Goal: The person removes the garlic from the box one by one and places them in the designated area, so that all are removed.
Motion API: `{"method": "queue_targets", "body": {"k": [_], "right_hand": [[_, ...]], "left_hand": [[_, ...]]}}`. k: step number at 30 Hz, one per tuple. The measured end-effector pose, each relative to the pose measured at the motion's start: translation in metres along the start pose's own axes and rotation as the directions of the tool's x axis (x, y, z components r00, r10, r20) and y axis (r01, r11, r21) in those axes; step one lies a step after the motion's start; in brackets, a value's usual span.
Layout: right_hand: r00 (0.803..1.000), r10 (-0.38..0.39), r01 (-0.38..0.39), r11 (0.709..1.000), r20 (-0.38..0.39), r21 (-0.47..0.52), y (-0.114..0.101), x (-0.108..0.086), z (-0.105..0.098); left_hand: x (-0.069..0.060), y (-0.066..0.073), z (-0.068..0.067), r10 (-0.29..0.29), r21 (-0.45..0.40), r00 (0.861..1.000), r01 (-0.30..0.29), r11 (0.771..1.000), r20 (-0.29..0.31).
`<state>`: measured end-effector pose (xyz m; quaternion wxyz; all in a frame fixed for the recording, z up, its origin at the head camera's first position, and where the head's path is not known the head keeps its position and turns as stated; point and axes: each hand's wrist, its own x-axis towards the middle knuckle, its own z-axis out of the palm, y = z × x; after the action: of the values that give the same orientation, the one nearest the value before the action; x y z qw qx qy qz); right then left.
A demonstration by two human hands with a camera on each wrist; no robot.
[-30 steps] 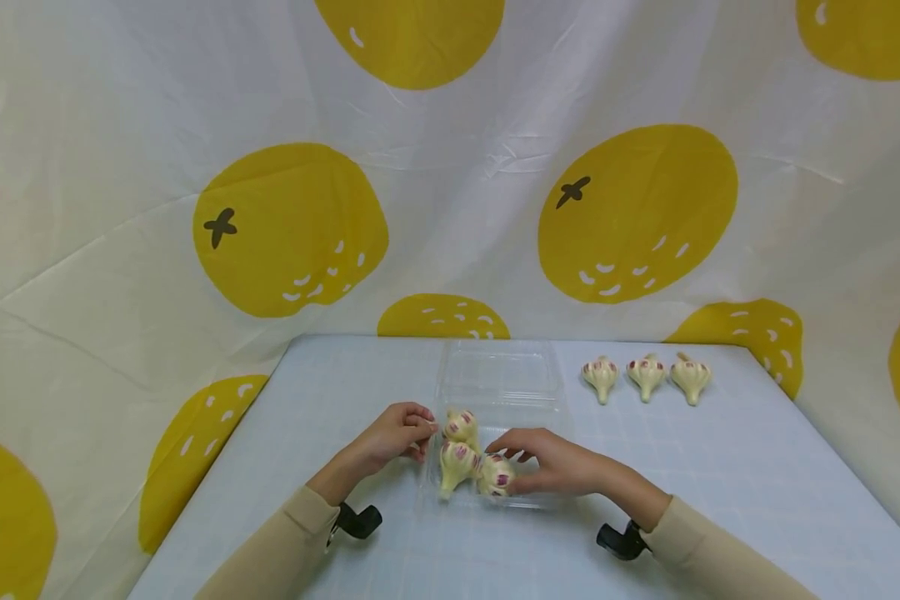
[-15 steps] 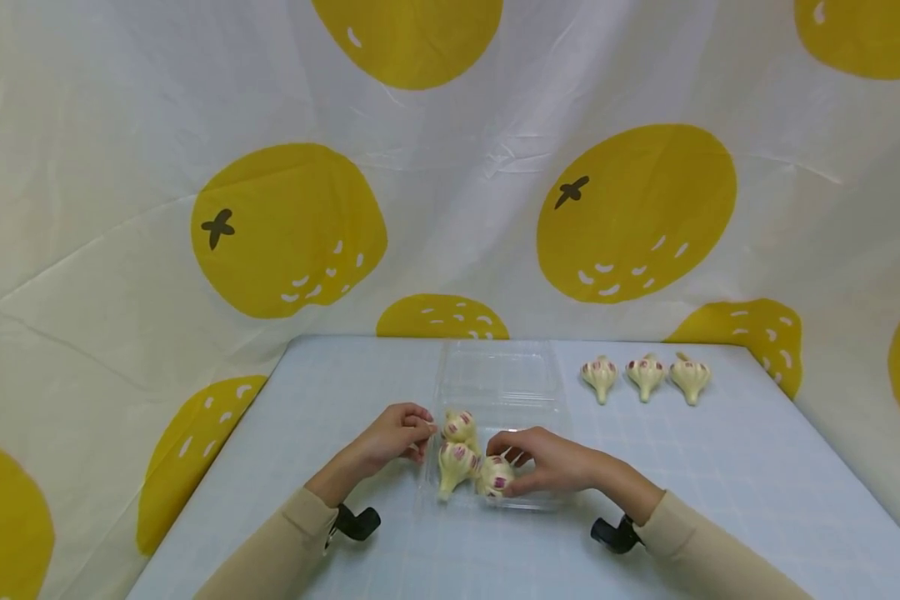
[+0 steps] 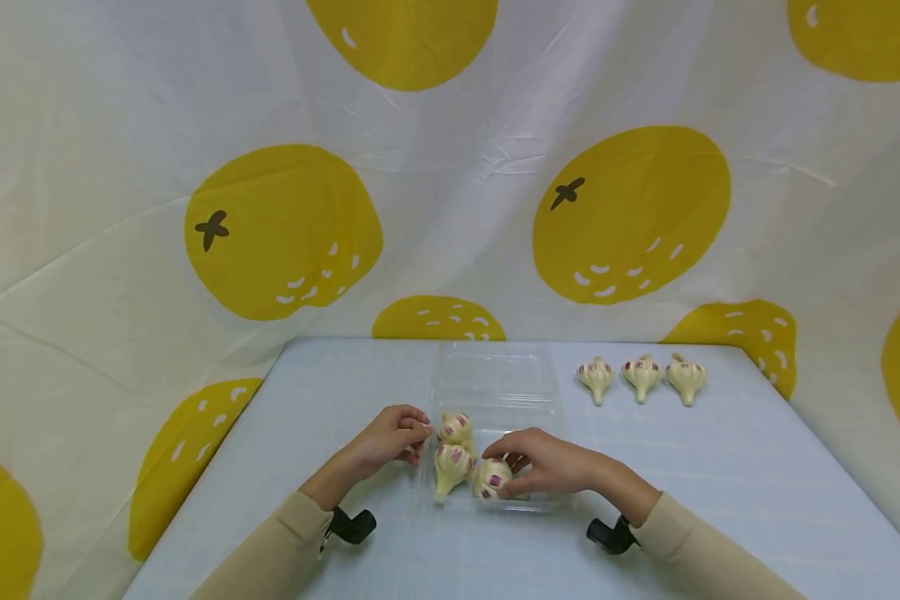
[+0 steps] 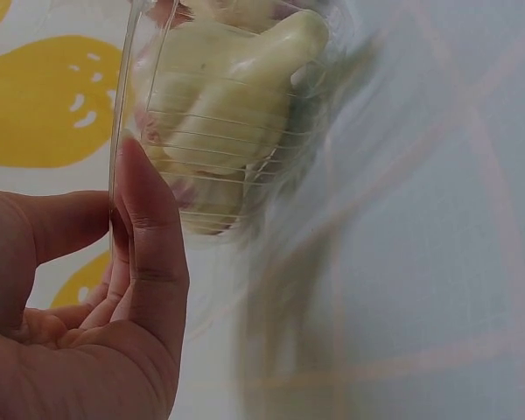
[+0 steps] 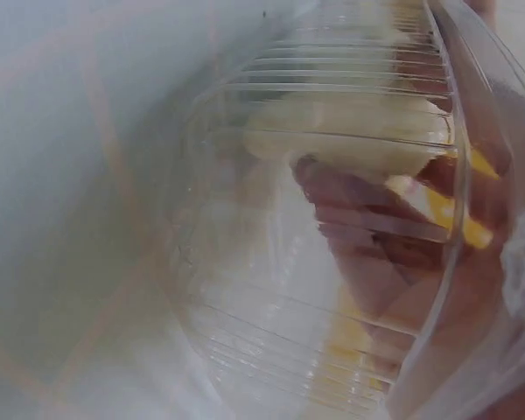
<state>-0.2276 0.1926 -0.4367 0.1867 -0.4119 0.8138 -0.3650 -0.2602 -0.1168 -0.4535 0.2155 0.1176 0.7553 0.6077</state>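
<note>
A white cloth printed with yellow fruit hangs behind a pale table. Little has changed over the last second: both hands keep their places, while the right-hand bulb appears turned slightly, which suggests a small adjustment inside the clear container rather than a lift. The right hand has its fingers curled over that bulb, thumb against its near side. The left hand pinches the container's left edge between thumb and finger. Beside the held bulb lie the near-left bulb and, behind it, the far-left bulb. The lid lies open at the back; three more bulbs sit in a row at the far right. The right hand covers part of the container, and clear plastic blurs its wrist view.
</note>
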Motion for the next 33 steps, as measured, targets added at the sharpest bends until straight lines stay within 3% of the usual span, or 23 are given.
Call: {"method": "queue_targets", "body": {"k": [8,15,21,27,33], "right_hand": [[0.998,0.027,-0.027,1.000,-0.062,0.011,-0.005,-0.008,-0.006],[0.985,0.030,-0.028,0.999,-0.168,0.017,-0.003,-0.017,-0.016],[0.966,0.058,-0.056,0.998,-0.252,0.016,-0.001,-0.023,-0.022],[0.935,0.103,-0.110,0.994,-0.341,-0.002,0.002,-0.028,-0.023],[0.912,0.162,-0.150,0.987,-0.378,0.061,0.004,-0.033,-0.024]], "left_hand": [[0.000,-0.002,0.000,-0.008,0.003,1.000,0.008,1.000,-0.003],[0.001,-0.001,-0.001,-0.011,-0.001,1.000,0.011,1.000,0.004],[0.000,0.002,-0.002,-0.014,-0.002,1.000,0.014,1.000,0.004],[-0.001,0.005,-0.001,-0.016,0.000,1.000,0.016,1.000,-0.006],[-0.001,0.004,0.000,-0.022,-0.002,1.000,0.022,1.000,-0.013]]}}
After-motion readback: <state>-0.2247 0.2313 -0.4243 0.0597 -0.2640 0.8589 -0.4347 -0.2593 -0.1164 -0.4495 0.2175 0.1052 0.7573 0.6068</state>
